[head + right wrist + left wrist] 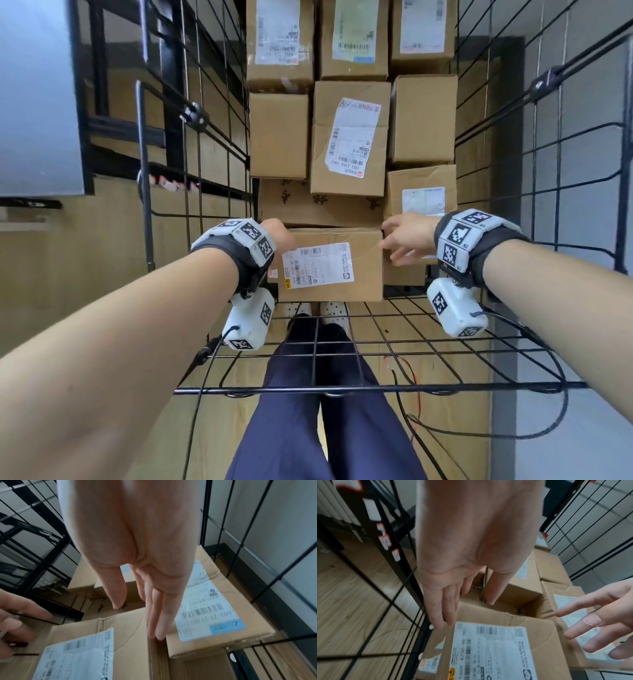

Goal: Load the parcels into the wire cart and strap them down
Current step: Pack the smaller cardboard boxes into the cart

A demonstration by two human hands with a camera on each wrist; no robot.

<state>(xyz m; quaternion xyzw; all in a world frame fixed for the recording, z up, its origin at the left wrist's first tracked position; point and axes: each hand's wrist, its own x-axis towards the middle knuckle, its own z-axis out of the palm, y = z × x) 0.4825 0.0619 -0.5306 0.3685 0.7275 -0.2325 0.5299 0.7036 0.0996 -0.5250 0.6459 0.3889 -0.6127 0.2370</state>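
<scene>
A cardboard parcel with a white label [332, 267] [496, 649] [82, 642] lies nearest me on the black wire cart [411, 329], in front of several stacked parcels [349, 144]. My left hand [278, 236] [447, 601] is at this parcel's left edge, fingers straight and pointing down beside the corner. My right hand [407, 236] [154, 608] is at its right edge, fingers straight, tips in the gap against a neighbouring parcel with a blue-tagged label [214, 601]. Neither hand grips anything.
Wire side panels [212, 137] [548, 144] close in left and right. A black shelf frame [99, 102] stands beyond the left panel, a grey wall [582, 205] on the right. My legs [325, 411] show through the mesh. Black cables [496, 435] hang from my wrists.
</scene>
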